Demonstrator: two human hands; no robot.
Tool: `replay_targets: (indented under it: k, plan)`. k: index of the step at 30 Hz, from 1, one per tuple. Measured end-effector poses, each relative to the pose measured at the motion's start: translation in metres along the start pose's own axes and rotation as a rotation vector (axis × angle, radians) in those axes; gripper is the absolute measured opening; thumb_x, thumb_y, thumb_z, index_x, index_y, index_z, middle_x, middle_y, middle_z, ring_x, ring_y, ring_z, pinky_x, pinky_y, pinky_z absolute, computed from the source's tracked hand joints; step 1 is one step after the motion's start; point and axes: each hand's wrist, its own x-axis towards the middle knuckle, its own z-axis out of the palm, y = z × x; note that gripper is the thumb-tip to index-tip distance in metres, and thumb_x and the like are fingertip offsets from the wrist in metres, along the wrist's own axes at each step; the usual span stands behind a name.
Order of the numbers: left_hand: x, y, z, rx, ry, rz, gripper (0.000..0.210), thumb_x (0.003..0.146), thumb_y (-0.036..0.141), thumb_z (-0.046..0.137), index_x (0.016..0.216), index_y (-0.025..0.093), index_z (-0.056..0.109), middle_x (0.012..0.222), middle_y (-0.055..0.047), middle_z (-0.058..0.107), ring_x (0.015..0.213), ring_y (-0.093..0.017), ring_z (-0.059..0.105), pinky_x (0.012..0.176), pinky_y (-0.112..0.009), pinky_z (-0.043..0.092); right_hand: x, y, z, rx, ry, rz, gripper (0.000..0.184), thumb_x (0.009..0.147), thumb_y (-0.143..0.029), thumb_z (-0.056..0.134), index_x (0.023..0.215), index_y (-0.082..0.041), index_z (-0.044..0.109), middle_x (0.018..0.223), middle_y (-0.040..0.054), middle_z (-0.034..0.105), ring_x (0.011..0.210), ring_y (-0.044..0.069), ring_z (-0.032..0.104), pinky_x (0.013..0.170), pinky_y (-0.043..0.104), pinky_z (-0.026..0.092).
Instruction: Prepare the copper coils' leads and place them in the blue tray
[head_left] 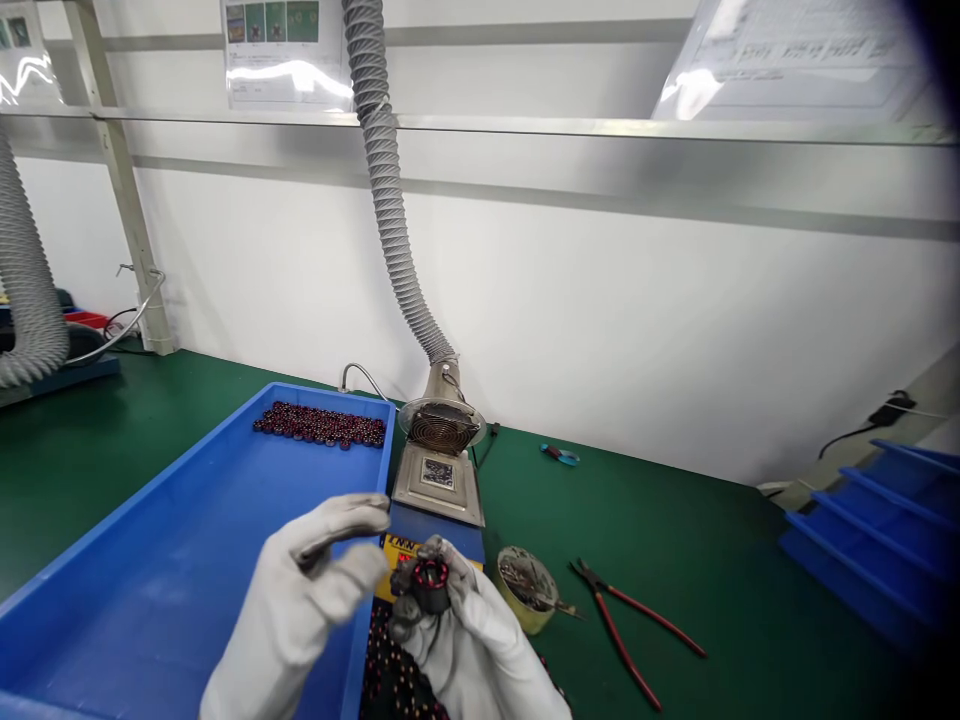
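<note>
We hold the dark ring-shaped part [430, 592], red around its top, clasped in the right grip [480, 625], just beside the blue tray [187, 530]. Our left grip [307, 585] is released, thumb and fingers apart, over the tray. On the green surface [727, 560], the red-handled pliers [616, 640] lie right of the round tin [534, 624].

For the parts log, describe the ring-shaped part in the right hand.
The ring-shaped part is small, round and dark-sided, with red segments around its hollow opening, which faces up toward the camera. Its material is hard to tell. The gloved fingers of the right hand grip its sides.
</note>
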Motion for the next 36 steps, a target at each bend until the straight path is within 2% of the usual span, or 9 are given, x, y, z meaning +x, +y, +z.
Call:
replay_targets:
  k: [4,10,14,18,24,27,30,32,36]
  plan:
    - [-0.002,0.013,0.009,0.039,-0.233,-0.113,0.020,0.066,0.006,0.056,0.070,0.021,0.069,0.088,-0.002,0.068,0.081,-0.016,0.064,0.073,-0.020,0.051,-0.001,-0.003,-0.002,0.002,-0.003,0.005,0.017,0.072,-0.034,0.071,0.073,-0.018,0.066,0.061,-0.0022,0.067,0.052,0.012,0.062,0.054,0.021,0.051]
    - [-0.007,0.005,0.004,-0.212,-0.013,0.059,0.025,0.063,0.007,0.056,0.068,0.026,0.070,0.082,0.002,0.069,0.084,-0.016,0.063,0.067,-0.018,0.051,-0.010,-0.025,0.005,0.013,-0.076,0.130,0.017,0.067,-0.029,0.077,0.073,-0.018,0.065,0.067,0.0006,0.068,0.058,0.014,0.065,0.058,0.023,0.053]
    - [-0.004,0.013,-0.002,0.027,-0.018,-0.089,0.025,0.064,0.008,0.064,0.078,0.028,0.070,0.100,0.001,0.067,0.093,-0.016,0.061,0.076,-0.017,0.049,-0.008,-0.020,0.005,-0.024,-0.038,0.081,0.014,0.067,-0.027,0.076,0.072,-0.020,0.065,0.069,-0.0008,0.068,0.060,0.014,0.065,0.056,0.023,0.054]
    - [-0.002,0.017,0.008,0.118,-0.241,-0.009,0.024,0.066,0.004,0.054,0.073,0.023,0.069,0.084,-0.001,0.067,0.083,-0.017,0.061,0.082,-0.024,0.046,-0.006,-0.002,0.000,-0.104,0.082,-0.167,0.019,0.071,-0.037,0.071,0.072,-0.020,0.064,0.062,-0.0015,0.065,0.049,0.013,0.061,0.045,0.021,0.051]
    - [-0.012,0.015,0.006,0.065,-0.010,0.277,0.018,0.069,0.010,0.061,0.066,0.027,0.066,0.075,0.004,0.065,0.084,-0.016,0.060,0.090,-0.024,0.041,-0.025,-0.003,0.017,-0.293,0.203,-0.473,0.020,0.065,-0.022,0.076,0.080,-0.021,0.063,0.077,0.0025,0.067,0.066,0.018,0.064,0.057,0.025,0.055]
    - [-0.010,0.016,0.004,0.016,0.083,0.080,0.016,0.069,0.013,0.062,0.074,0.027,0.069,0.089,0.002,0.067,0.093,-0.017,0.059,0.085,-0.021,0.044,-0.036,-0.003,0.037,-0.566,0.356,-0.871,0.025,0.067,-0.009,0.071,0.085,-0.023,0.060,0.095,0.0033,0.064,0.087,0.019,0.063,0.068,0.026,0.055]
    - [-0.005,0.012,0.015,-0.120,-0.151,-0.258,0.033,0.064,0.015,0.066,0.097,0.022,0.067,0.096,-0.004,0.067,0.092,-0.022,0.061,0.080,-0.026,0.048,-0.042,0.003,0.049,-0.889,0.432,-1.171,0.025,0.073,-0.006,0.064,0.091,-0.023,0.060,0.104,0.0050,0.061,0.095,0.021,0.060,0.078,0.034,0.053]
    - [-0.004,0.006,0.026,-0.293,-0.262,-0.353,0.023,0.066,0.020,0.067,0.089,0.017,0.069,0.085,-0.006,0.069,0.082,-0.022,0.062,0.076,-0.027,0.049,-0.043,0.006,0.049,-1.095,0.413,-1.291,0.023,0.078,-0.009,0.059,0.095,-0.024,0.061,0.103,0.0062,0.062,0.094,0.024,0.060,0.081,0.041,0.051]
    - [-0.007,-0.008,0.039,-0.629,-0.027,-0.330,0.015,0.066,0.031,0.074,0.064,0.017,0.069,0.071,-0.004,0.069,0.068,-0.016,0.062,0.067,-0.022,0.051,-0.043,0.009,0.045,-1.201,0.438,-1.346,0.018,0.078,-0.012,0.060,0.093,-0.023,0.060,0.098,0.0071,0.062,0.090,0.025,0.062,0.072,0.040,0.054]
